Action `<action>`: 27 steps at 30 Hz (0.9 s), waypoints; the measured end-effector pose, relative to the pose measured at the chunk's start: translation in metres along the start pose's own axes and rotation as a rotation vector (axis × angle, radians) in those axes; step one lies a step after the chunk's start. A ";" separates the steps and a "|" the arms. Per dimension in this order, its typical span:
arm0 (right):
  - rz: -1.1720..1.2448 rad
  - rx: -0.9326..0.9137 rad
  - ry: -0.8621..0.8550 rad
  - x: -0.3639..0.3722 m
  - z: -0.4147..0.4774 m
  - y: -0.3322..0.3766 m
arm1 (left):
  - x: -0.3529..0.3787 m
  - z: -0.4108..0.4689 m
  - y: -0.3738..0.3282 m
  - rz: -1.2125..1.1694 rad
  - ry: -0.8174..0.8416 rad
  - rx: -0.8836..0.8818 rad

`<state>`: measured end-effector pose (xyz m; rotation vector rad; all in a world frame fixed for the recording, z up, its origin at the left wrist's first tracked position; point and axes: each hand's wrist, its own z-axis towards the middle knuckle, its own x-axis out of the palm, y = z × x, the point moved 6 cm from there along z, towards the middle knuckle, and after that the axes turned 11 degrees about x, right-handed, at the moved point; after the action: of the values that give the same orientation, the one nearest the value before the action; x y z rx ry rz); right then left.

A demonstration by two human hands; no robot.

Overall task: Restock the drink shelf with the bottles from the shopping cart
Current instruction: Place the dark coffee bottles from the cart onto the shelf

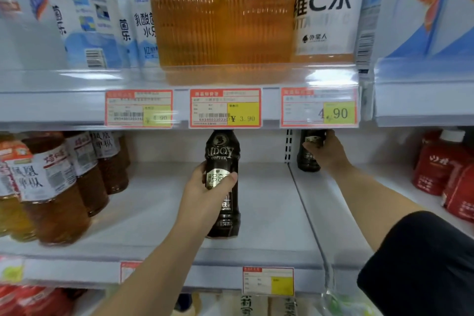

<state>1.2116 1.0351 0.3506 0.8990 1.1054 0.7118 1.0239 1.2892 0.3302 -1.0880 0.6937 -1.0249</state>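
My left hand (pixel 205 195) grips a dark coffee bottle (pixel 223 151) around its middle, upright, with its base close to the front of the middle shelf (pixel 269 213). Farther back and to the right, my right hand (pixel 327 151) is wrapped around a second dark coffee bottle (pixel 307 161) that stands on the shelf by the rear wall, just right of the shelf seam. The caps of both bottles are hidden behind the price rail above.
Brown tea bottles (pixel 56 195) crowd the shelf's left side and red bottles (pixel 443 174) its right. The price rail (pixel 225 108) with tags hangs low overhead. Amber and white bottles fill the upper shelf. Bare shelf lies between the two coffee bottles.
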 end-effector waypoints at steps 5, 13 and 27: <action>-0.046 0.089 0.063 -0.003 -0.008 -0.008 | 0.004 0.001 0.000 -0.016 0.009 -0.018; 0.089 0.029 0.766 -0.003 -0.159 0.022 | 0.047 -0.012 -0.003 -0.179 0.111 -0.152; 0.402 0.255 0.360 -0.076 -0.146 -0.025 | 0.123 -0.019 -0.008 0.371 0.691 0.174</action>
<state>1.0508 0.9956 0.3354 1.2642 1.3705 1.1121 1.0532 1.1684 0.3339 -0.4079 1.2781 -1.1079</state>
